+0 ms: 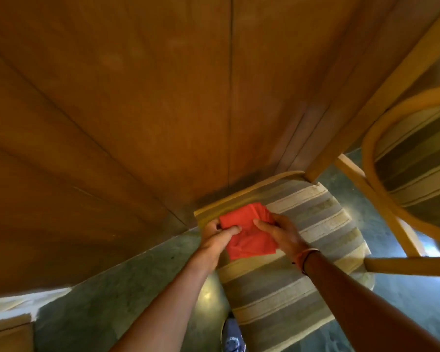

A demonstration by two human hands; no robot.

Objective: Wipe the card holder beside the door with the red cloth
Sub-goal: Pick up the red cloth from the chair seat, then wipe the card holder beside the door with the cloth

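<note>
Wood panelling fills the background, with a striped seat cushion point(302, 250) pushed up against its foot over a dark green floor point(112, 301). Nearest the camera, beside the cushion's near edge, a blue shoe point(233, 337) stands on that floor. On the cushion's far half lies the red cloth point(249, 240), a soft, matte, loosely folded square with layered edges showing at its far corner. The left hand point(217, 235) is closed, pinching the cloth's left edge; the right hand point(281, 232) curls over its right side, fingers bent onto the fabric. Gathering the cloth into a firm pad with one clean face outward would likely serve the wiping best. Right of the cushion stands a second chair point(412, 158). No card holder or door can be made out.
</note>
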